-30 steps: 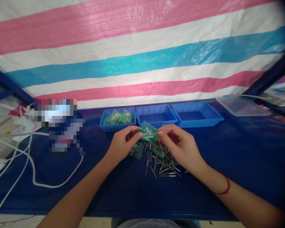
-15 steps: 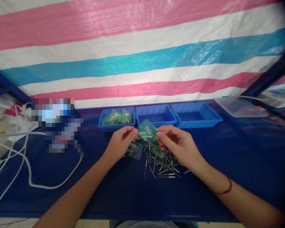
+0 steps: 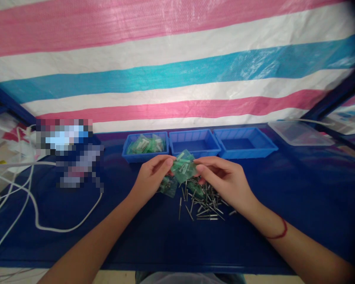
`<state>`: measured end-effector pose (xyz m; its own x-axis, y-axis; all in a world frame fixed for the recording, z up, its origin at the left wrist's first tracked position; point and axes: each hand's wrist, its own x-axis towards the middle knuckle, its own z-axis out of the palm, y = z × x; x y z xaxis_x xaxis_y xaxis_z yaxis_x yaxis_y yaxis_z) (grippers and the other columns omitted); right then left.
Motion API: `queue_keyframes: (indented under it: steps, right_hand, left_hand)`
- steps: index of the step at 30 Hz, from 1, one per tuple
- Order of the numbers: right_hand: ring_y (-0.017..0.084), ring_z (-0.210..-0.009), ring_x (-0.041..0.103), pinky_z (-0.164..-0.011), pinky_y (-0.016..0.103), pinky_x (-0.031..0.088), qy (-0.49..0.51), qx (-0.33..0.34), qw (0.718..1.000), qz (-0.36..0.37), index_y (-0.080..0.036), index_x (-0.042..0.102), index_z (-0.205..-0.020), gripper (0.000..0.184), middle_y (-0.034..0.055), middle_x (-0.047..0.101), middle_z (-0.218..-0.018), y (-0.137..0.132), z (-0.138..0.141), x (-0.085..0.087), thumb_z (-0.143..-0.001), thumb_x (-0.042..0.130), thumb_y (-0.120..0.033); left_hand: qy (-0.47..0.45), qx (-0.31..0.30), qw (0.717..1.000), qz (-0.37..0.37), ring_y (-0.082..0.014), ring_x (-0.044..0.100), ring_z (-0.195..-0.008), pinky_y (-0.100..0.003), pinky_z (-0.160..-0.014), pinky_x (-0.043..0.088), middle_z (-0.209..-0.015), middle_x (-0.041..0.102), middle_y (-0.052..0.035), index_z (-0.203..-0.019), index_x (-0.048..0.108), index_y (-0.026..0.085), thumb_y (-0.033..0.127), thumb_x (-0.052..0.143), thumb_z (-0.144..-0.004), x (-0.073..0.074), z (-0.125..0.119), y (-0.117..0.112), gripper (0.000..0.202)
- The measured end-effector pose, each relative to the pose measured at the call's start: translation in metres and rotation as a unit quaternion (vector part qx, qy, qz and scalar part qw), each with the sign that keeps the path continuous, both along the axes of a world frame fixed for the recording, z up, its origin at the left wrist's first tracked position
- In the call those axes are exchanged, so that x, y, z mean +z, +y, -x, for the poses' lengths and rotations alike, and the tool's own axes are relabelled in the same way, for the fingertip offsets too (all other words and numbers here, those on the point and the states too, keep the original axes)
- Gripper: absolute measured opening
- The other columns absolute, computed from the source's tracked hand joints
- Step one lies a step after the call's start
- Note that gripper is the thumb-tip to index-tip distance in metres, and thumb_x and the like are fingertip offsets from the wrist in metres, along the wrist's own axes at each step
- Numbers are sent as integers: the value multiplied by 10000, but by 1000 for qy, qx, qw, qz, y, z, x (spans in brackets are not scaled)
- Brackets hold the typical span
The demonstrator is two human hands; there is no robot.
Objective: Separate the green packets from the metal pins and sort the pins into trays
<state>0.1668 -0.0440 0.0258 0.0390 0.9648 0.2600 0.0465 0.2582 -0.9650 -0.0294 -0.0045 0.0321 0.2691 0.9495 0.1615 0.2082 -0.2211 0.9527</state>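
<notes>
A small green-tinted plastic bag (image 3: 184, 167) with metal pieces inside is pinched between my two hands above the table. My left hand (image 3: 154, 173) grips its left edge, thumb on top; my right hand (image 3: 225, 177) grips the right edge. Below lies a loose pile of metal pop rivets (image 3: 208, 203), partly hidden by my right hand. Another green bag (image 3: 196, 189) rests among the rivets. Beside my left fingers, a further bag (image 3: 169, 187) lies on the table, holding small metal parts.
Three blue bins stand in a row behind my hands: the left bin (image 3: 142, 158) holds several green bags, then a middle bin (image 3: 194, 153) and a right bin (image 3: 245, 153). White cables (image 3: 37, 213) sprawl at left. A clear plastic lid (image 3: 303, 134) lies back right.
The held bag has crumpled a little and its pieces have shifted inside. Both hands stay on its edges in nearly the same place.
</notes>
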Motion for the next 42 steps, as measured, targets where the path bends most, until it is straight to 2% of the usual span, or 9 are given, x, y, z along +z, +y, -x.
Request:
queue_keyframes:
  steps: [7,13,16,20,27,31,33,36,42]
  right_hand:
    - [152,-629,676,-582,300,592,-5,-25,999,-30,-216,668,-952,199,35,712,-844,1,1,-5,-776,698,-305]
    - [127,-654,653,-544,253,527,-9,-17,998,-56,-225,574,-1071,251,19,641,-882,1,-2,-1,-834,624,-295]
    - [113,-601,610,-512,248,484,-42,-8,998,-43,-224,559,-1085,254,4,614,-844,3,-4,-1,-848,598,-306]
    - [130,-628,597,-554,261,483,-119,0,992,-33,-200,585,-1042,212,4,619,-774,3,-5,-2,-855,574,-299]
    - [169,-754,619,-685,304,485,-271,-35,957,-95,-199,645,-922,133,33,687,-858,8,-16,2,-843,539,-219]
    - [175,-783,583,-758,339,447,-381,67,905,-177,-198,639,-792,105,32,664,-813,10,-25,11,-790,554,-137]
    - [184,-804,556,-763,347,431,-431,134,871,-193,-198,630,-752,27,39,637,-814,8,-26,14,-772,615,-189]
    - [201,-820,517,-749,353,416,-504,153,829,-190,-189,615,-724,133,50,595,-812,3,-22,15,-758,676,-302]
    - [214,-835,500,-756,366,398,-590,124,775,-190,-180,597,-743,125,52,562,-810,-4,-14,14,-758,666,-283]
  left_hand:
    - [32,15,997,-63,-150,641,-756,-260,-684,527,-877,696,-35,-1063,656,180,342,628,-824,-4,0,3,290]
    - [5,222,961,-165,-162,642,-837,-265,-762,506,-945,696,-42,-1100,644,179,383,612,-821,15,48,40,347]
    - [77,281,941,-172,-170,637,-793,-268,-728,494,-870,690,-34,-1090,647,168,396,598,-807,16,80,61,367]
    - [222,236,932,-164,-184,619,-754,-285,-705,474,-843,684,-37,-1107,643,165,392,532,-837,8,97,72,370]
    - [368,160,877,-265,-227,596,-950,-366,-883,419,-995,675,-78,-1008,672,176,285,461,-883,4,84,68,268]
    - [364,192,857,-310,-235,555,-1058,-393,-946,386,-1081,631,-85,-1103,639,193,246,450,-890,9,76,61,290]
    - [348,206,851,-335,-231,546,-1055,-389,-951,384,-1089,619,-81,-1121,629,199,233,460,-891,12,69,53,288]
    - [328,186,851,-366,-218,545,-1003,-372,-920,402,-1051,621,-71,-1073,646,202,220,474,-901,17,53,38,245]
    - [322,-72,871,-365,-196,534,-964,-358,-906,406,-1015,630,-59,-1027,652,200,238,500,-909,13,16,6,197]
